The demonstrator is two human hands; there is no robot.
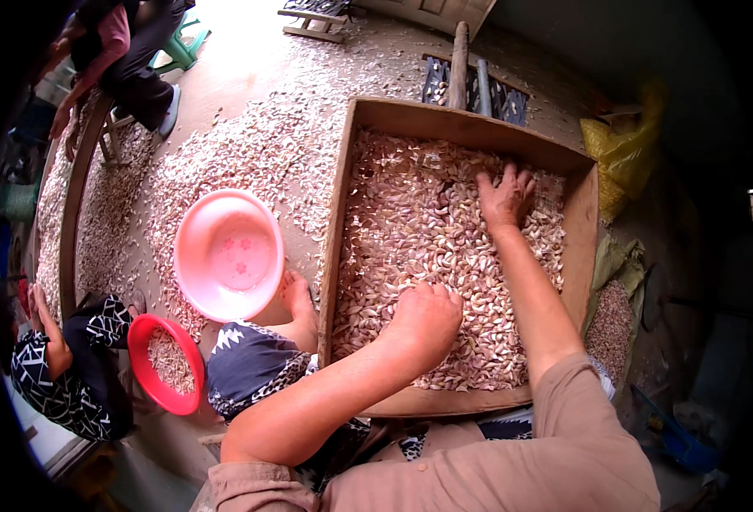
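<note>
A wooden tray point(334, 256) with raised sides lies before me, spread with garlic cloves point(444, 230), many of them purplish and some pale. My left hand point(427, 322) is closed over the cloves near the tray's front middle, its fingers curled under. Whatever those fingers hold is hidden from this view. Farther off, my right hand point(507, 198) lies palm down on the cloves toward the back right, fingers spread apart and touching them.
A pink basin point(229, 253) and a red basin point(141, 358) with cloves stand at left. Beyond them, cloves and skins litter the floor. Other people sit or stand along the left. Yellow sacks point(619, 158) stand right of the tray; a wooden pole point(459, 68) rises behind it.
</note>
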